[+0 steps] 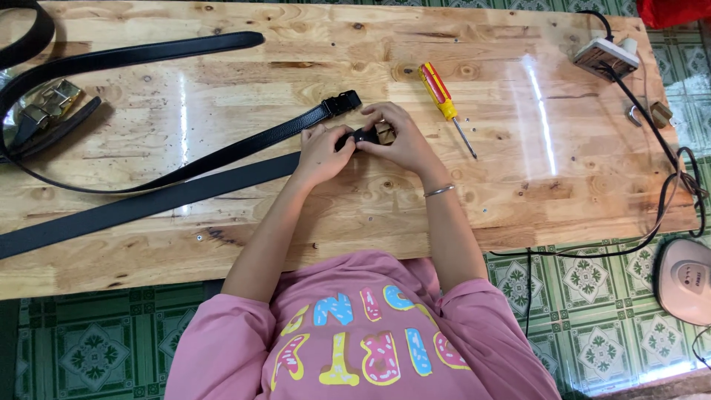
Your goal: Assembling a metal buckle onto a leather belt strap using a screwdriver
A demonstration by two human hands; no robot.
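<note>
Belt end sits pinched between both hands near the middle of the wooden table; its flat black strap runs away from the left hand toward the table's left edge. Left hand closed on the strap tip. Right hand closed around a small tan-and-black buckle piece, fingers curled over it; a thin bracelet on that wrist.

A second, narrower black belt lies just beyond the left hand, its black clasp end close to the knuckles. Beyond the right hand, a red-and-yellow screwdriver, tip pointing toward the person. Far left of the left hand, a coil of belts with a brass-coloured buckle.

Risks, as judged: the small piece could slip out of the fingers, since the grip is by fingertips only and the polished top is glossy. The two straps lie close and could be confused or dragged together. A forearm sweep to the right could knock the screwdriver.

Far right of the right hand: a white power strip with a black cable trailing off the edge, small metal fittings beside it, and a pale pink rounded device on the green patterned floor. No packages or signs visible; lettering only on the pink shirt, multicoloured.
</note>
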